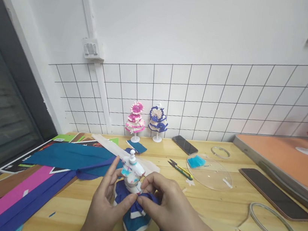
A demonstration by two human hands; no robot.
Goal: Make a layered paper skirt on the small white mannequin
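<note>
Mannequin (132,169) in a blue and teal skirt stands upright on the bench (73,211) between the two hands. The left hand (110,199) steadies its side, fingers spread slightly, thumb at the waist. The right hand (164,200) has its fingers nearly closed, pinching dark blue cloth (148,198) at the waist. Yellow-handled snips (181,169) lie near the right hand, beside a clear disc (212,180); two dressed figures (135,118) stand behind.

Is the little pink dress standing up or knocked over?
Standing up. The pink dress is above its round white base, which sits flat on the table.
</note>
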